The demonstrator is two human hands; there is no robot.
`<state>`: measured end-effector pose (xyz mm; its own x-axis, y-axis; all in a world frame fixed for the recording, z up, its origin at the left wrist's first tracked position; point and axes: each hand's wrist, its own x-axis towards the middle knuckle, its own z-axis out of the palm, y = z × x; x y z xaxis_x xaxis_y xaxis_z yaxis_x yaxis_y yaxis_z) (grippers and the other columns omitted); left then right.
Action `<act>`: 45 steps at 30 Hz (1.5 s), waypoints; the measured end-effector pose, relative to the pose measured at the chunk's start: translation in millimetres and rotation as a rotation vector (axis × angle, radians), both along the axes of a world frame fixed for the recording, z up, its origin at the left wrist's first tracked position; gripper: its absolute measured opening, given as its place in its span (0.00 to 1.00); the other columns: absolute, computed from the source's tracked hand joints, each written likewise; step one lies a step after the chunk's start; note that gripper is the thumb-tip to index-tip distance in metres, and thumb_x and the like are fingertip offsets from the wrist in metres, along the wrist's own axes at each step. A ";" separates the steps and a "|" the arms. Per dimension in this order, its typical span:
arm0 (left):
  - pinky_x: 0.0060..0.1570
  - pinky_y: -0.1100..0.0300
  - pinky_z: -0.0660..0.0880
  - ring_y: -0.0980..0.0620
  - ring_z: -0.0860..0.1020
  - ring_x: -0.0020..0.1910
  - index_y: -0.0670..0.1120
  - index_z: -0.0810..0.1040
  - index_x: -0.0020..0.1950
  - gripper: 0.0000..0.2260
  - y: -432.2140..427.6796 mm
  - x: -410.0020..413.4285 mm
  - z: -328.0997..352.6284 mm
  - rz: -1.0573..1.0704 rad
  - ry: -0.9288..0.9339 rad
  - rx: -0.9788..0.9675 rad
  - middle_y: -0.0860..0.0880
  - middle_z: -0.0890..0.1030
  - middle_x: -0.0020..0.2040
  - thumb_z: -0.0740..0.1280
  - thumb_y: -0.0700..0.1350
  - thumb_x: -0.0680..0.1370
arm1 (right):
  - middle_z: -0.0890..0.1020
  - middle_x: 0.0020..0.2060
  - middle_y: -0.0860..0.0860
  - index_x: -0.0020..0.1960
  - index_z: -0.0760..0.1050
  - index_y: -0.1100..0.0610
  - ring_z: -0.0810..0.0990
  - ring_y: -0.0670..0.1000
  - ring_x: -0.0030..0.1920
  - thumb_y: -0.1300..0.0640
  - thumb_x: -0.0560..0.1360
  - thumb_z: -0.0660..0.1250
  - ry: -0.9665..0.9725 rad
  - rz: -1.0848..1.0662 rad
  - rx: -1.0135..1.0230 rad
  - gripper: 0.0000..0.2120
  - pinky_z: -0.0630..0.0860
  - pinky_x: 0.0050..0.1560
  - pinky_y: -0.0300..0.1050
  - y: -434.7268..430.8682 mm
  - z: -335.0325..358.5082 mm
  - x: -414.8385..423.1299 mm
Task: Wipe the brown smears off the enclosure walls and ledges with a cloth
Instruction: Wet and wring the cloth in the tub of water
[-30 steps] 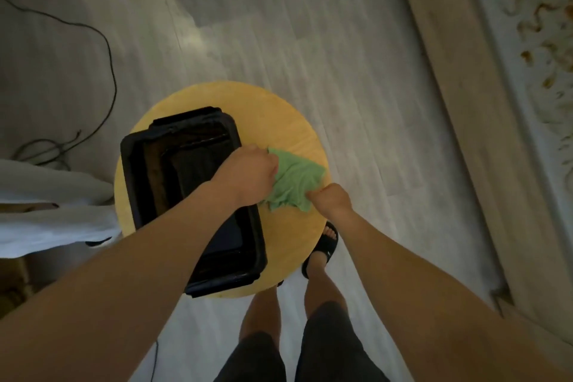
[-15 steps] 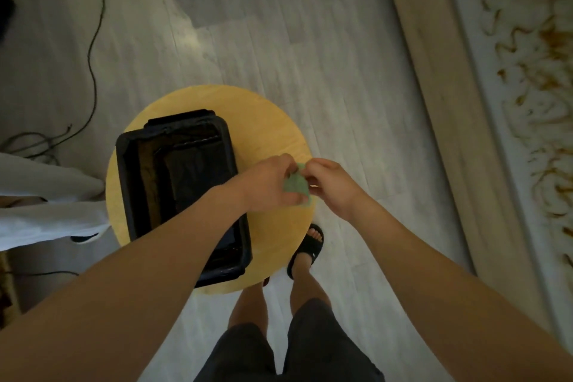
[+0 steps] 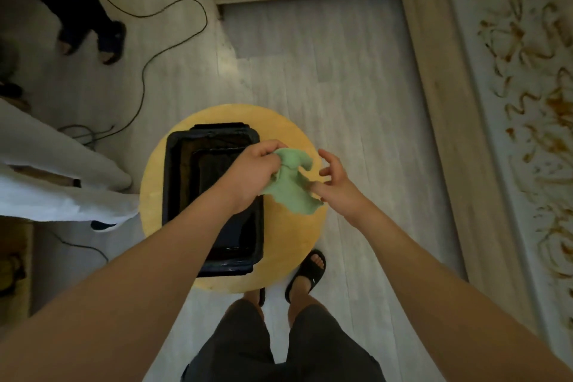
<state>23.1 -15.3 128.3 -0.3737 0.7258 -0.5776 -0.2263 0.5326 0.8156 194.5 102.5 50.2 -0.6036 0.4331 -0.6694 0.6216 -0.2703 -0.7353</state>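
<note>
A green cloth (image 3: 291,186) hangs in the air above the round wooden stool (image 3: 297,236). My left hand (image 3: 252,175) grips its upper edge, bunched between fingers and thumb. My right hand (image 3: 336,184) is beside the cloth with fingers spread; its thumb touches the cloth's right edge. Brown smears (image 3: 533,121) cover the pale enclosure wall at the far right, beyond a wooden ledge (image 3: 449,133).
A black tub (image 3: 179,183) holding dark water sits on the stool's left half. Another person's feet in dark sandals (image 3: 108,40) stand at the top left, a black cable (image 3: 145,71) trails over the floor, and white fabric (image 3: 62,183) lies at the left.
The cloth was held small between both hands; now it hangs unfolded from my left hand, and my right hand has opened and drawn slightly away. The view has tilted up.
</note>
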 end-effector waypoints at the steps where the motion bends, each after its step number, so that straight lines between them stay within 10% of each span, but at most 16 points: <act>1: 0.37 0.57 0.71 0.48 0.74 0.38 0.48 0.82 0.42 0.16 -6.2 -5.5 6.7 0.014 -0.067 0.010 0.44 0.76 0.40 0.58 0.33 0.72 | 0.67 0.66 0.49 0.78 0.58 0.34 0.75 0.51 0.63 0.51 0.76 0.73 0.006 0.025 -0.022 0.37 0.77 0.53 0.45 -5.8 1.5 -8.6; 7: 0.36 0.58 0.74 0.47 0.74 0.35 0.40 0.74 0.39 0.08 -42.6 -46.7 19.0 0.128 -0.401 0.125 0.45 0.75 0.36 0.57 0.37 0.63 | 0.70 0.71 0.49 0.78 0.64 0.39 0.71 0.52 0.71 0.47 0.71 0.68 0.052 0.085 -0.289 0.36 0.73 0.66 0.52 -37.7 7.8 -57.2; 11: 0.44 0.54 0.78 0.46 0.77 0.39 0.41 0.71 0.39 0.06 -72.0 -88.4 -3.0 0.330 -0.582 0.179 0.44 0.75 0.38 0.56 0.36 0.66 | 0.83 0.61 0.46 0.66 0.78 0.49 0.81 0.48 0.62 0.47 0.83 0.65 0.065 0.070 -0.246 0.13 0.77 0.66 0.49 -62.9 -2.1 -81.2; 16: 0.53 0.48 0.80 0.42 0.81 0.55 0.46 0.72 0.65 0.15 -106.1 -132.7 -63.2 0.195 -0.045 -0.313 0.45 0.80 0.55 0.61 0.38 0.79 | 0.79 0.43 0.49 0.48 0.72 0.53 0.79 0.50 0.44 0.41 0.86 0.56 -0.125 -0.048 0.185 0.18 0.72 0.40 0.43 -88.0 -1.9 -116.4; 21: 0.29 0.64 0.69 0.49 0.74 0.40 0.43 0.61 0.74 0.21 -116.9 -153.6 -104.8 -0.228 0.254 -0.432 0.44 0.74 0.56 0.63 0.38 0.82 | 0.81 0.40 0.57 0.66 0.64 0.53 0.79 0.56 0.35 0.52 0.84 0.61 -0.238 0.171 0.273 0.13 0.71 0.33 0.50 -111.3 -21.1 -148.2; 24: 0.59 0.55 0.75 0.39 0.74 0.64 0.42 0.69 0.74 0.20 -114.8 -152.7 -121.6 -0.407 0.319 -0.494 0.40 0.64 0.73 0.62 0.42 0.82 | 0.82 0.44 0.60 0.73 0.61 0.52 0.80 0.60 0.38 0.56 0.82 0.61 -0.322 0.337 0.335 0.21 0.71 0.34 0.53 -125.0 -38.4 -166.7; 26: 0.71 0.49 0.69 0.38 0.70 0.70 0.43 0.71 0.74 0.22 -114.5 -147.8 -127.8 -0.396 0.265 -0.521 0.41 0.62 0.75 0.61 0.45 0.80 | 0.80 0.55 0.61 0.74 0.63 0.56 0.80 0.62 0.49 0.54 0.82 0.61 -0.370 0.390 0.323 0.21 0.73 0.41 0.49 -131.5 -51.9 -178.3; 30: 0.65 0.57 0.72 0.42 0.74 0.64 0.43 0.75 0.68 0.19 -112.7 -137.6 -138.7 -0.196 0.017 -0.496 0.43 0.74 0.66 0.60 0.48 0.79 | 0.74 0.66 0.62 0.78 0.62 0.56 0.76 0.64 0.64 0.49 0.84 0.60 -0.456 0.302 0.237 0.26 0.76 0.60 0.51 -140.0 -83.5 -191.3; 37: 0.71 0.48 0.71 0.40 0.71 0.71 0.48 0.59 0.83 0.26 -111.8 -122.3 -194.3 0.051 -0.111 -0.563 0.42 0.69 0.76 0.59 0.48 0.84 | 0.77 0.65 0.60 0.76 0.61 0.56 0.78 0.64 0.62 0.53 0.81 0.64 -0.542 0.084 0.162 0.26 0.79 0.61 0.57 -142.7 -142.9 -195.5; 41: 0.48 0.55 0.80 0.44 0.78 0.57 0.55 0.62 0.81 0.22 -116.5 -116.8 -208.8 0.252 -0.278 -0.574 0.45 0.76 0.67 0.57 0.52 0.86 | 0.78 0.64 0.56 0.77 0.62 0.52 0.79 0.59 0.62 0.54 0.81 0.63 -0.534 0.005 0.033 0.25 0.78 0.64 0.55 -148.0 -158.3 -199.7; 45: 0.57 0.46 0.82 0.43 0.81 0.57 0.52 0.69 0.77 0.22 -116.6 -112.5 -221.5 0.403 -0.434 -0.550 0.43 0.80 0.65 0.57 0.56 0.85 | 0.81 0.59 0.55 0.64 0.75 0.53 0.81 0.55 0.56 0.53 0.83 0.63 -0.457 -0.075 -0.100 0.12 0.81 0.62 0.56 -152.9 -144.7 -198.2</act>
